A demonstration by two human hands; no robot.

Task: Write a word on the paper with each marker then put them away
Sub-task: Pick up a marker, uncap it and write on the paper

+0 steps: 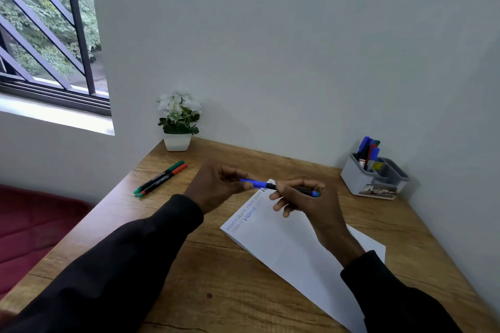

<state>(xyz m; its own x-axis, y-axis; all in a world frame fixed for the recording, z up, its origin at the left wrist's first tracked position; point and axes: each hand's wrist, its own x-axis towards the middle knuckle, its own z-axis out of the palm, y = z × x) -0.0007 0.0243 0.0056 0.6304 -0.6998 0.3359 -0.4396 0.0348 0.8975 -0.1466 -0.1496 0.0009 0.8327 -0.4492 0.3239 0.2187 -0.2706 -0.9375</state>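
Note:
A blue marker [259, 184] is held level above the table between both hands. My left hand [216, 184] pinches its blue cap end. My right hand [305, 203] grips the black barrel, whose blue tail sticks out to the right. Below them lies the white paper [292, 246], with several blue words written along its upper left edge. A green marker [159, 177] and a red marker [165, 180] lie side by side on the table to the left. A grey organiser [374, 180] at the back right holds several markers upright.
A white pot of white flowers [177, 121] stands in the back left corner of the wooden table [205, 278]. Walls close the table at the back and right. A red cushion [32, 230] sits beyond the left edge, under a barred window [46, 27].

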